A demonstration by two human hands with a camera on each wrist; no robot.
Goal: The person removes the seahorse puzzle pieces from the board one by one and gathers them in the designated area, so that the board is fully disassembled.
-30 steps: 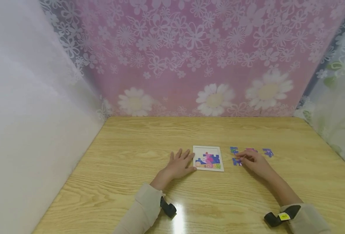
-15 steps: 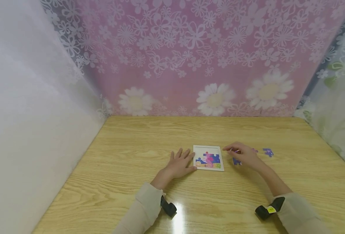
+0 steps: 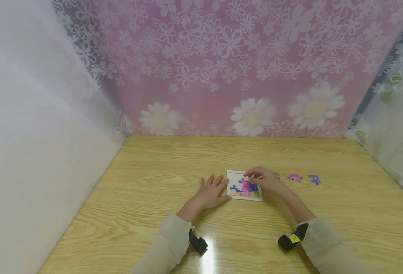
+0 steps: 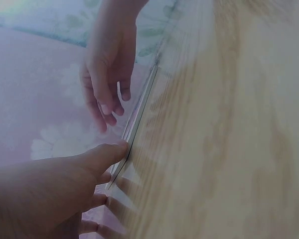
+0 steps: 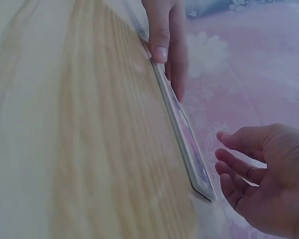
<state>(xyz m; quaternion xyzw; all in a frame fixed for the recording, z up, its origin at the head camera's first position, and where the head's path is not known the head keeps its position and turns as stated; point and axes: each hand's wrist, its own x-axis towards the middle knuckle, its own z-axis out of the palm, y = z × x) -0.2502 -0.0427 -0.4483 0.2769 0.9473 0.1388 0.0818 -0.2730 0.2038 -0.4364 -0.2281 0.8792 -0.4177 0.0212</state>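
Observation:
A white-framed jigsaw puzzle (image 3: 229, 189) lies flat on the wooden table, with a pink seahorse on blue in its lower part and a bare white upper part. My left hand (image 3: 210, 192) is spread at its left edge, with the thumb on the lower left corner and straight fingers beside the rim. Above the puzzle's upper right part hovers my right hand (image 3: 268, 182), its thumb and forefinger bent toward each other. In the right wrist view the right hand (image 5: 274, 174) shows a small gap between thumb and forefinger; I cannot tell whether a piece is pinched there.
To the right lie loose jigsaw pieces: a pink one (image 3: 294, 177), a blue-purple one (image 3: 314, 179) and one partly behind the right hand (image 3: 277, 175). A flowered pink curtain (image 3: 201, 95) stands behind the table (image 3: 153, 171), and a white wall (image 3: 51, 133) to the left.
My right hand has moved left from the loose pieces to over the puzzle frame, uncovering the pink piece. The left hand stays at the frame's left edge.

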